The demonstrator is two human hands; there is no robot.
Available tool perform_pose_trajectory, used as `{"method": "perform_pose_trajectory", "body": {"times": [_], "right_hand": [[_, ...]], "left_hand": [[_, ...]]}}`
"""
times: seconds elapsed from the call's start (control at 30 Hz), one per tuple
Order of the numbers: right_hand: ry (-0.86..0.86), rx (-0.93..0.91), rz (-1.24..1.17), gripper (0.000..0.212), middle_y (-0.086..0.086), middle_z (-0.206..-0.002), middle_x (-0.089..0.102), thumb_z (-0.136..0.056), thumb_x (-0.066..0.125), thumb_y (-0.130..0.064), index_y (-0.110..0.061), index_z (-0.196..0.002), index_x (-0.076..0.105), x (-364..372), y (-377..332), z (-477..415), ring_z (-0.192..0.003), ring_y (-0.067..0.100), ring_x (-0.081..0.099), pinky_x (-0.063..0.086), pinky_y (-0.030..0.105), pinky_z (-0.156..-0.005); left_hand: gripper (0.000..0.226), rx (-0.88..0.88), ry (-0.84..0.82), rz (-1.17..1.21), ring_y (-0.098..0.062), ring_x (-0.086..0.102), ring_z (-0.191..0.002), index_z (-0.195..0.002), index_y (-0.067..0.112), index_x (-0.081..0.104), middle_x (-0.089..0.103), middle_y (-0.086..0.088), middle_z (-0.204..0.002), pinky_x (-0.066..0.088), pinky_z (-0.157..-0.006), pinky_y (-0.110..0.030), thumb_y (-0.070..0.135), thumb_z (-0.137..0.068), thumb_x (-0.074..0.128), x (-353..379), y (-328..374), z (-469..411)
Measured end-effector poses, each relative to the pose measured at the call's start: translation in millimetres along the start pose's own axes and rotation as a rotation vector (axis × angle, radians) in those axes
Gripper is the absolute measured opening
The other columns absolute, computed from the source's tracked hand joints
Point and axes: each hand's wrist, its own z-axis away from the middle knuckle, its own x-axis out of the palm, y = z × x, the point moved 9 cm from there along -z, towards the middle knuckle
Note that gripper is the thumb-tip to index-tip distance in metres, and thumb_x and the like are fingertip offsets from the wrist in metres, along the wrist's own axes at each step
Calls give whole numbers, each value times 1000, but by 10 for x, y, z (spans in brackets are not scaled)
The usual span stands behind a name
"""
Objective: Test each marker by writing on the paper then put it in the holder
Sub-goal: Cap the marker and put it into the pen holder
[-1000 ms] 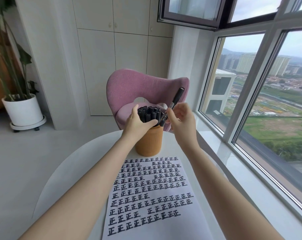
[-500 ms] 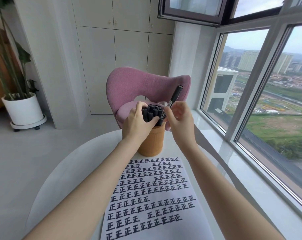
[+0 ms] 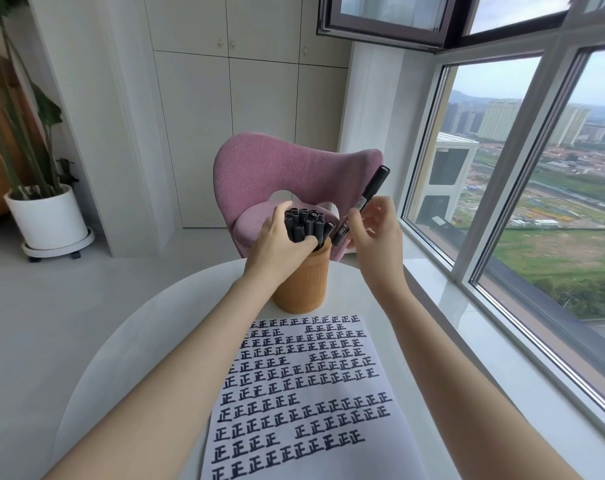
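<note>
A tan cylindrical holder (image 3: 302, 285) stands on the round white table (image 3: 148, 341), packed with several black markers (image 3: 306, 221). My left hand (image 3: 280, 244) wraps around that bundle, thumb across its front. My right hand (image 3: 373, 233) pinches one more black marker (image 3: 368, 197), tilted, its lower end beside the bundle at the holder's right rim. In front of the holder lies a white paper (image 3: 304, 403) covered with rows of black written characters.
A pink upholstered chair (image 3: 287, 178) faces me just beyond the table. Large windows (image 3: 522, 188) and a sill run along the right side. A potted plant in a white pot (image 3: 48, 220) stands on the floor at far left.
My right hand has drawn the single marker slightly out to the right of the bundle. My left hand keeps its hold on the markers in the holder.
</note>
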Motion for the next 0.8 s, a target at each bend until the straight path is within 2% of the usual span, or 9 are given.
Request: {"method": "perform_pose_trajectory", "body": {"times": [0.13, 0.27, 0.4, 0.5, 0.6, 0.67, 0.8], "right_hand": [[-18, 48, -23, 16, -3, -78, 60, -91, 56, -18, -28, -85, 46, 24, 81, 27, -77, 28, 62, 54, 55, -70], [-26, 76, -40, 18, 4, -82, 62, -88, 55, -26, -39, -82, 44, 44, 95, 16, -75, 36, 63, 53, 54, -71], [17, 82, -43, 17, -4, -81, 59, -91, 57, -20, -32, -84, 45, -33, 103, -4, -78, 26, 62, 54, 53, -73], [32, 99, -71, 20, -9, -76, 58, -92, 57, -16, -31, -84, 45, -82, 138, 15, -75, 28, 62, 53, 51, -71], [33, 95, -77, 22, -11, -76, 58, -92, 56, -16, -32, -84, 45, -109, 136, 23, -77, 31, 63, 54, 49, -71], [26, 80, -77, 22, -10, -77, 58, -92, 56, -17, -33, -84, 45, -105, 107, 17, -77, 30, 63, 54, 49, -73], [18, 58, -94, 20, -3, -77, 57, -92, 56, -15, -30, -84, 45, -76, 94, -28, -77, 35, 61, 54, 54, -70]], "left_hand": [[94, -59, 61, 33, -25, 40, -129, -144, 24, 19, 39, -6, -143, 37, -95, -32, 44, -71, 75, -6, 31, -3], [101, -42, 169, -18, -27, 40, -128, -144, 19, 18, 37, -10, -143, 38, -96, -34, 39, -67, 80, -18, 140, -19], [105, -7, 238, -149, -29, 37, -131, -145, 18, 17, 30, -9, -146, 41, -96, -40, 37, -64, 81, 2, 246, -31], [90, 16, 232, -277, -28, 39, -127, -140, 22, 32, 35, -6, -139, 43, -91, -41, 40, -65, 79, 60, 330, -83], [48, 35, 268, -291, -26, 46, -119, -118, 23, 58, 45, -4, -129, 44, -84, -37, 32, -73, 71, 59, 388, -79], [25, 58, 305, -256, -25, 53, -109, -103, 23, 67, 54, -2, -120, 43, -78, -33, 26, -78, 63, 26, 416, -61], [21, 64, 309, -177, -23, 58, -99, -96, 24, 71, 62, 1, -112, 44, -73, -30, 20, -83, 56, -6, 413, -73]]}}
